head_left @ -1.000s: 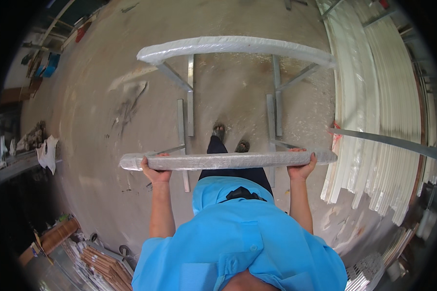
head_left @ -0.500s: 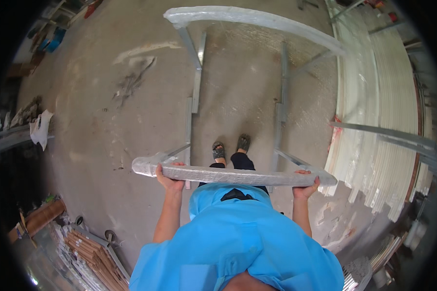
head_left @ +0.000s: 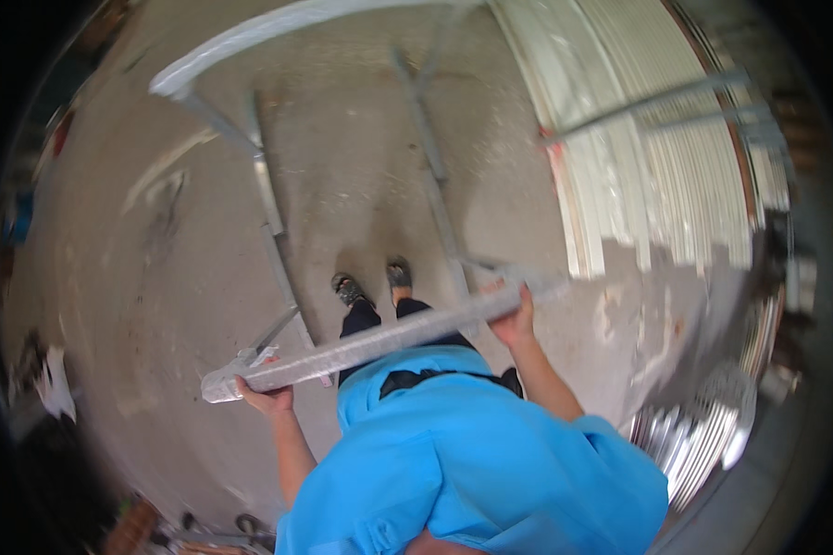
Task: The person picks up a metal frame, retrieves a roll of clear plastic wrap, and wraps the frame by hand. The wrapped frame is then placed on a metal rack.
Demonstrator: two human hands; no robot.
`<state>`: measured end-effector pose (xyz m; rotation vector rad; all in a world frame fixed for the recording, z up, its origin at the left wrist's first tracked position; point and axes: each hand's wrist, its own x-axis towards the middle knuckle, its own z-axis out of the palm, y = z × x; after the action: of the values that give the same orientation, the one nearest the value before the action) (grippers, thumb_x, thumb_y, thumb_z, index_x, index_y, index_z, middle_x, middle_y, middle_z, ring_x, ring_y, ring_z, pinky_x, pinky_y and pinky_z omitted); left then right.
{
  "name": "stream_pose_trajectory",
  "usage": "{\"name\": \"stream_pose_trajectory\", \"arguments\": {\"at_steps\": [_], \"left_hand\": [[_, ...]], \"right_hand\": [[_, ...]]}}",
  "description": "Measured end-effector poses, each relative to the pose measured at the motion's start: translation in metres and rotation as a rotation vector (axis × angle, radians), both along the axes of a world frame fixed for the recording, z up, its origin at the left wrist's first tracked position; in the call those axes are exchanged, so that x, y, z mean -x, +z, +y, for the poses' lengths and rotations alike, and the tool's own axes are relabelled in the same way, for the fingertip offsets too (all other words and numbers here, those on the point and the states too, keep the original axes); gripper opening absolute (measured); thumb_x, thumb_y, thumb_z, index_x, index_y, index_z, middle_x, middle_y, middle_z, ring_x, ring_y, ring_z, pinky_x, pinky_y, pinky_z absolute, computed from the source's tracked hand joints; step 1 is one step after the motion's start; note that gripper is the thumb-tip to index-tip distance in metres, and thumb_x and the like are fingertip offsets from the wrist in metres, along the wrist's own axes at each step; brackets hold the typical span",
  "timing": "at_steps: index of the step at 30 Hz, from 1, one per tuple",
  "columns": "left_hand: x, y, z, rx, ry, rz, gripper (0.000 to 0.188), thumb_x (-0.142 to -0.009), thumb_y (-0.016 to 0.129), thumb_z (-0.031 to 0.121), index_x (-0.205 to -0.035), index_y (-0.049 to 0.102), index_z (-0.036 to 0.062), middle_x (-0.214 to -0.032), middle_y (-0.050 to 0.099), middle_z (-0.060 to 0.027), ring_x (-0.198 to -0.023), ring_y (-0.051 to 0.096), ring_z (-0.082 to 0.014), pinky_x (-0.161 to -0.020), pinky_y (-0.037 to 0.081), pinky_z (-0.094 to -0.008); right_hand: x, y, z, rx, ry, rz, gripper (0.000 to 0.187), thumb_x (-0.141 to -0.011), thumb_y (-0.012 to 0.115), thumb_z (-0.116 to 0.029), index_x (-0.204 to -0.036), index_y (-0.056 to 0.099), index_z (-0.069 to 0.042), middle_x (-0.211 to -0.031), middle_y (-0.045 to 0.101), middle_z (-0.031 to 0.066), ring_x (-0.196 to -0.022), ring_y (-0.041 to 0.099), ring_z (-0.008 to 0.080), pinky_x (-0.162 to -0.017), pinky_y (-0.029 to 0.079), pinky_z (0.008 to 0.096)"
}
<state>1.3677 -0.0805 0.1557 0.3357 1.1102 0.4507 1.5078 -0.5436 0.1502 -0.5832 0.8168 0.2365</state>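
Across my waist lies a long bar wrapped in clear plastic, slanting up toward the right in the view. My left hand is closed around it near its left end. Near the right end my right hand grips it as well. Beneath the bar, grey metal rails run away from me, a left rail and a right rail, with slanted braces by the bar's ends. I cannot tell whether the bar also rests on them. A second plastic-wrapped bar spans the far end of these rails.
A large stack of long white strips lies to the right, with a grey metal bar across it. Bundled pale lengths stand at the lower right. A white bag hangs at the left. My shoes stand between the rails.
The whole view has turned, so rails, far bar and white stack sit further left and slanted. The near bar now slopes up to the right. Both hands keep their hold.
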Motion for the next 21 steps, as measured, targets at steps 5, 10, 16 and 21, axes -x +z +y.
{"name": "stream_pose_trajectory", "arguments": {"at_steps": [5,10,16,21], "left_hand": [[0.008,0.002,0.006,0.011,-0.134,0.075,0.073,-0.079,0.061,0.059,-0.129,0.043,0.009,-0.119,0.052,-0.0191,-0.108,0.052,-0.0335,-0.096,0.042,-0.0537],[0.039,-0.004,0.025,-0.003,-0.369,0.114,0.078,-0.078,0.062,0.063,-0.127,0.044,0.0056,-0.116,0.053,-0.0156,-0.104,0.054,-0.0306,-0.085,0.046,-0.0443],[0.063,0.028,-0.017,-1.579,-0.701,0.487,0.037,-0.084,0.07,0.026,-0.11,0.057,0.0025,-0.105,0.06,-0.0118,-0.101,0.054,-0.0277,-0.087,0.043,-0.0411],[-0.01,0.048,-0.11,-2.232,-1.072,0.265,0.053,-0.079,0.071,0.032,-0.125,0.052,0.0133,-0.13,0.049,-0.0086,-0.125,0.041,-0.0313,-0.103,0.029,-0.0492]], "right_hand": [[0.025,-0.009,-0.038,0.061,0.303,-0.028,0.074,-0.077,0.07,-0.055,-0.127,0.044,-0.007,-0.124,0.052,0.0123,-0.108,0.056,0.0265,-0.096,0.042,0.0435],[0.064,0.014,-0.081,1.043,0.59,-0.009,0.053,-0.081,0.07,-0.04,-0.122,0.054,-0.009,-0.111,0.061,0.0112,-0.093,0.063,0.026,-0.081,0.049,0.0381],[0.027,0.072,-0.051,2.235,0.541,-0.648,0.053,-0.079,0.07,-0.03,-0.125,0.054,-0.009,-0.121,0.058,0.0115,-0.112,0.055,0.0292,-0.094,0.042,0.041],[0.019,0.059,0.082,1.972,0.87,-1.441,0.057,-0.075,0.071,-0.03,-0.126,0.052,-0.012,-0.127,0.053,0.0105,-0.119,0.048,0.0313,-0.102,0.035,0.0442]]}}
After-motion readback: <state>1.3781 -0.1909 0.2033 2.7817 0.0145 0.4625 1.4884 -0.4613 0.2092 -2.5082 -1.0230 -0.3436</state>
